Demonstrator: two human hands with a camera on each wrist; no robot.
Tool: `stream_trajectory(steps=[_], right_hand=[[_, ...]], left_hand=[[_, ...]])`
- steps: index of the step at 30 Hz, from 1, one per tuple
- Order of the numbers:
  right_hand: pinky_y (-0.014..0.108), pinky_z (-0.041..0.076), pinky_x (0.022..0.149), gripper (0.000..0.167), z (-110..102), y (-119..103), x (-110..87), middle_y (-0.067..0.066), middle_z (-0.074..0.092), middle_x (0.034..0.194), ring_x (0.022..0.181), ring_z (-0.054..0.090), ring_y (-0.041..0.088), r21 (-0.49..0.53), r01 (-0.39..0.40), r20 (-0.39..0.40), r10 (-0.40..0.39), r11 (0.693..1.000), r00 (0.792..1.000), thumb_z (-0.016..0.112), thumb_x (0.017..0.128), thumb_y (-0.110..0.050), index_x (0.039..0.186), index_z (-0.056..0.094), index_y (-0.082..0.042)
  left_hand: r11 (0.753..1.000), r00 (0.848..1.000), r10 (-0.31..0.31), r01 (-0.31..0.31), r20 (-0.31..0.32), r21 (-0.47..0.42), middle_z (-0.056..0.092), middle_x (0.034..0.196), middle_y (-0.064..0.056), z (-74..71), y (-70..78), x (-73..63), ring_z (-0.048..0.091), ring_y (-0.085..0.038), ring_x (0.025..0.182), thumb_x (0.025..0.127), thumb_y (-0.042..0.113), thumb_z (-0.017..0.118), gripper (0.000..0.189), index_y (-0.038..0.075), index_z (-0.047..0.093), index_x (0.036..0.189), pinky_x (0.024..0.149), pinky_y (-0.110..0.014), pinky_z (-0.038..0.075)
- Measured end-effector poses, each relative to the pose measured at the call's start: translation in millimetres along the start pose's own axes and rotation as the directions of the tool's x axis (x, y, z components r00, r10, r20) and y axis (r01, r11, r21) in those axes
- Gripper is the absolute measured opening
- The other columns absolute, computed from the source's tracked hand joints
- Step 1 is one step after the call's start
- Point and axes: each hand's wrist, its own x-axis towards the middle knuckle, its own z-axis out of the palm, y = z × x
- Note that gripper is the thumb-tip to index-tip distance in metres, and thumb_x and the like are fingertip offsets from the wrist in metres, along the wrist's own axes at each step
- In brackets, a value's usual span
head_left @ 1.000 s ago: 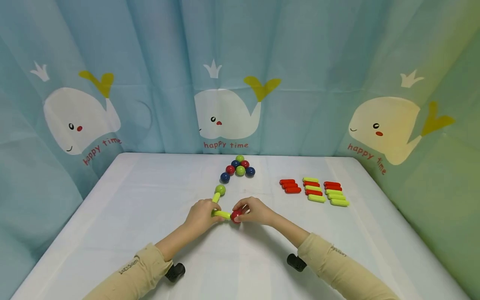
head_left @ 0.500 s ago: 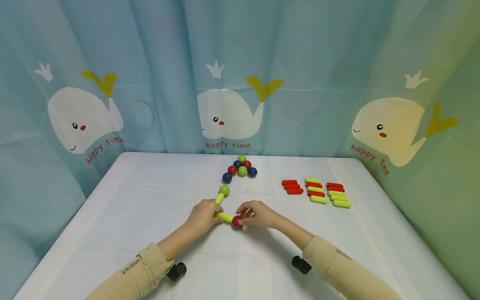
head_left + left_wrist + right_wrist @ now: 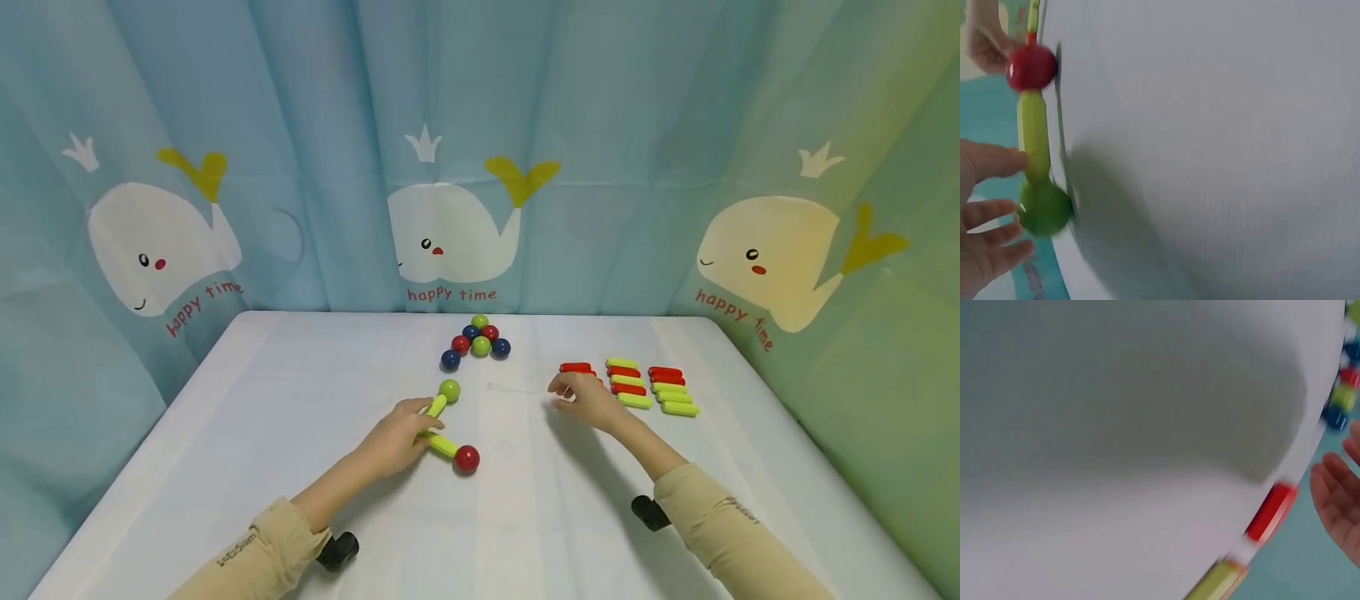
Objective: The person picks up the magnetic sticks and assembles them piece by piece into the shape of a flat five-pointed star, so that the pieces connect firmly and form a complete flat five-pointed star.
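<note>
My left hand [image 3: 397, 437] grips a V-shaped toy piece of rods and balls where its two yellow-green rods [image 3: 441, 445] come together. In the left wrist view the thumb lies against one rod [image 3: 1035, 128], by a green ball [image 3: 1045, 208] at the corner that the hand hides in the head view. One end of the piece carries a red ball [image 3: 467, 459], the other a green ball [image 3: 449, 390]. My right hand [image 3: 588, 400], fingers loosely bent and holding nothing, hovers over the left group of red rods [image 3: 576, 367], partly covering them.
Loose blue, red and green balls [image 3: 481, 345] cluster at the table's back middle, a blue ball [image 3: 450, 360] nearest the piece. Two more columns of red and yellow-green rods [image 3: 634, 401] lie right of my right hand. A whale-print curtain [image 3: 337, 208] surrounds the white table [image 3: 300, 367].
My right hand has let go of the red ball and moved right to the red rods. My left hand has shifted slightly left, and the piece's red end has swung nearer to me.
</note>
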Motion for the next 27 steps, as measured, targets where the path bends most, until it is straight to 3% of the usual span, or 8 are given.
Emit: stream_trajectory(steps=[3,6,8,11,15,21,27], right_hand=[[0.041,0.053,0.074,0.013,-8.5,18.7,-1.1,0.017,0.065,0.086,0.079,0.059,0.027,-0.072,-0.068,-0.054,0.064,0.995,0.996,0.068,0.081,0.004,0.093,0.064,0.006],[0.045,0.052,0.079,0.016,-14.8,32.7,-0.1,0.019,0.064,0.089,0.083,0.059,0.030,-0.117,-0.150,-0.064,0.143,0.982,0.988,0.067,0.080,0.005,0.095,0.064,0.007],[0.047,0.052,0.080,0.016,-17.3,39.4,1.0,0.020,0.063,0.090,0.084,0.058,0.032,-0.152,-0.177,-0.064,0.169,0.972,0.984,0.067,0.080,0.006,0.096,0.064,0.008],[0.046,0.052,0.079,0.015,-17.8,46.4,2.6,0.019,0.063,0.087,0.082,0.059,0.031,-0.211,-0.184,-0.066,0.173,0.960,0.983,0.067,0.080,0.006,0.095,0.064,0.008],[0.042,0.053,0.077,0.013,-17.4,48.4,3.4,0.017,0.062,0.084,0.078,0.058,0.028,-0.258,-0.165,-0.039,0.160,0.952,0.986,0.068,0.080,0.005,0.092,0.065,0.007],[0.040,0.053,0.076,0.016,-16.4,48.6,-0.3,0.014,0.061,0.085,0.079,0.057,0.027,-0.282,-0.091,0.007,0.097,0.955,0.995,0.070,0.077,0.007,0.089,0.062,0.003],[0.039,0.054,0.077,0.019,-17.1,44.8,-3.8,0.014,0.062,0.089,0.082,0.056,0.025,-0.268,-0.050,0.102,0.080,0.962,0.992,0.072,0.076,0.006,0.093,0.063,0.002]], left_hand=[[0.998,0.999,0.052,-0.052,0.008,0.038,0.057,0.127,-0.018,4.2,14.6,-4.9,0.051,-0.034,0.120,0.083,0.008,0.068,0.023,0.006,0.070,0.107,0.097,-0.047,0.045],[0.989,0.995,0.095,-0.095,0.010,0.109,0.065,0.113,-0.010,12.0,29.6,-5.3,0.058,-0.025,0.107,0.084,0.023,0.070,0.027,0.008,0.070,0.106,0.090,-0.038,0.050],[0.982,0.995,0.100,-0.099,0.006,0.160,0.069,0.102,-0.005,17.3,36.6,-3.7,0.060,-0.019,0.095,0.082,0.032,0.072,0.032,0.008,0.070,0.103,0.083,-0.032,0.051],[0.979,0.997,0.080,-0.078,-0.004,0.187,0.070,0.092,-0.002,22.6,41.5,-0.7,0.059,-0.015,0.085,0.078,0.035,0.076,0.034,0.008,0.071,0.098,0.075,-0.026,0.049],[0.989,0.999,0.051,-0.051,0.006,0.141,0.071,0.086,-0.001,23.1,40.2,1.6,0.059,-0.013,0.080,0.076,0.027,0.078,0.027,0.008,0.072,0.094,0.072,-0.025,0.048],[1.000,0.999,0.004,-0.005,0.042,0.019,0.073,0.093,-0.004,17.7,34.4,-4.6,0.064,-0.016,0.089,0.074,0.023,0.080,0.031,0.005,0.073,0.098,0.078,-0.030,0.051],[1.000,0.997,-0.015,0.017,0.076,-0.019,0.073,0.098,-0.005,14.5,33.0,-8.9,0.065,-0.019,0.097,0.074,0.024,0.079,0.034,0.005,0.072,0.102,0.084,-0.033,0.052]])
